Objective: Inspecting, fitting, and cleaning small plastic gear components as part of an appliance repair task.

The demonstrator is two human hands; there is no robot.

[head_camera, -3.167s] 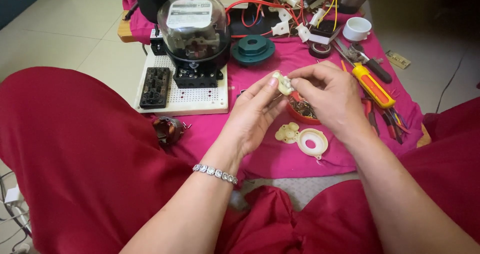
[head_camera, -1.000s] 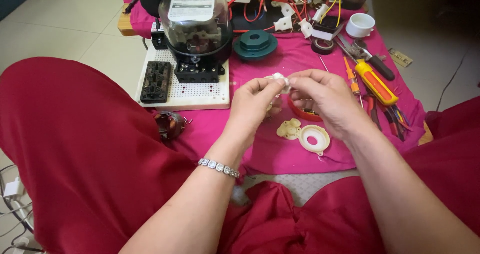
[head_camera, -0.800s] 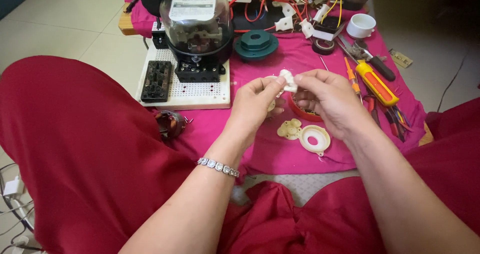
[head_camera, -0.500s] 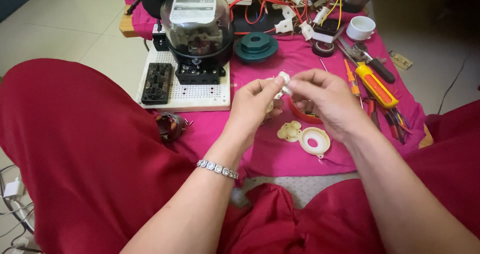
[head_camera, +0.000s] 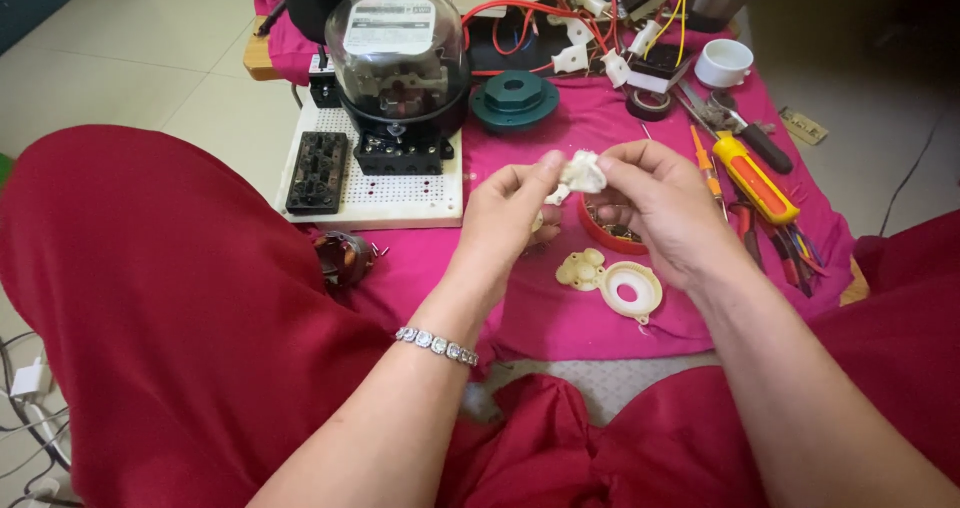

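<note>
Both hands meet over a pink cloth (head_camera: 560,318) and pinch a small cream plastic part (head_camera: 581,173) between their fingertips. My left hand (head_camera: 510,218), with a silver bracelet at the wrist, grips its left side; my right hand (head_camera: 662,208) grips its right side. Just below the hands lie a cream round cover plate (head_camera: 582,269) and a cream ring (head_camera: 630,290). A small red dish (head_camera: 612,233) with small parts sits partly hidden under my right hand.
A glass-domed electric meter (head_camera: 400,63) stands on a white perforated board (head_camera: 375,193) beside a black terminal block (head_camera: 318,171). A green round part (head_camera: 514,100), a yellow-handled screwdriver (head_camera: 755,178), pliers, wires, tape and a white cup (head_camera: 723,63) lie behind. Red-clothed knees flank the cloth.
Both hands stay together on the cream part, turning and shifting it slightly between the fingertips. The view has tilted a little; nothing else has moved.
</note>
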